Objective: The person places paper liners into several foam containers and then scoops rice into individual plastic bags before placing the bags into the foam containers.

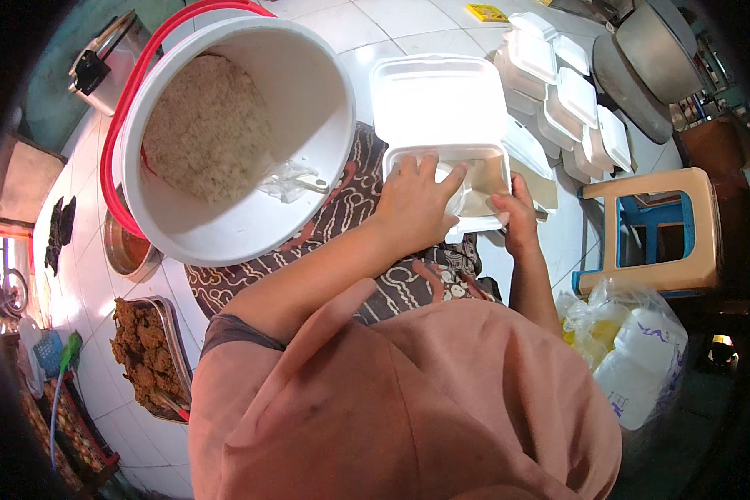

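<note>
Before me lies a white foam takeaway box with its lid folded back. My left hand reaches into the box's base, fingers spread over its left part. At the right wall, my right hand pinches the edge of a brown paper liner inside the box. To the left stands a tilted white bucket with a red handle, holding cooked rice. A clear plastic bag and what looks like a white utensil handle lie by the rice. My left fingertips are partly hidden.
Stacked foam boxes stand at the upper right, above a tan plastic stool and a bag of foam boxes. At left are a metal tray of fried food and a pot of reddish sauce.
</note>
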Motion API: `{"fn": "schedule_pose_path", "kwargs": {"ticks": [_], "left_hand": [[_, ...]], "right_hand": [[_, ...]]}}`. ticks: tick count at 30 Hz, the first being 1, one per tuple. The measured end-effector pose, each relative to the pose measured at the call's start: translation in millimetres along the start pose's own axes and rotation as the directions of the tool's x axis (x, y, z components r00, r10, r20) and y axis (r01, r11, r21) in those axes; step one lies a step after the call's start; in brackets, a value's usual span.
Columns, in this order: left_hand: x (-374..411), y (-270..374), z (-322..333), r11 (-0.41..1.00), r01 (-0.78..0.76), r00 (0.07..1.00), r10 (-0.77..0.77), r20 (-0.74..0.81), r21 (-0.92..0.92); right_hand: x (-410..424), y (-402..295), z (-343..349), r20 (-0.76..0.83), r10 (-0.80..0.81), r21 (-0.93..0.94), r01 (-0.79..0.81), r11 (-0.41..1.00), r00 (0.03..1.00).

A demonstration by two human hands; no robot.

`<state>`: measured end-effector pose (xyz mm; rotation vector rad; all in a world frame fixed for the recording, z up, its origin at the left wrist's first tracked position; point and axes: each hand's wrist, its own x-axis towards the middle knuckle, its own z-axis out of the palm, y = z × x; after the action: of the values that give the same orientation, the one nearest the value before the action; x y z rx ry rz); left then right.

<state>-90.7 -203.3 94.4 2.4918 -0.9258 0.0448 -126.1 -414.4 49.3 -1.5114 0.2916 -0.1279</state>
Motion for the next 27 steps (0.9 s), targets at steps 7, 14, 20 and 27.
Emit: {"fn": "schedule_pose_path", "kwargs": {"ticks": [7, 14, 20, 27], "left_hand": [[-11, -32, -50, 0.96, -0.062, 0.923, -0.049, -0.381, -0.274], [-49, -90, -82, 0.561, 0.004, 0.875, -0.403, -0.269, -0.828], [-90, -111, -59, 0.376, 0.186, 0.843, -0.536, -0.05, -0.908], [-106, -126, -38, 0.263, 0.289, 0.834, -0.542, 0.107, -0.92]], "right_hand": [[8, -26, 2, 0.104, 0.187, 0.22, -0.206, 0.954, 0.977], [82, -43, -28, -0.026, 0.176, 0.237, -0.165, 0.957, 0.984], [199, -54, -29, -0.136, 0.142, 0.138, -0.123, 0.983, 0.98], [328, 13, 46, -0.142, 0.348, 0.261, -0.305, 0.916, 0.927]]}}
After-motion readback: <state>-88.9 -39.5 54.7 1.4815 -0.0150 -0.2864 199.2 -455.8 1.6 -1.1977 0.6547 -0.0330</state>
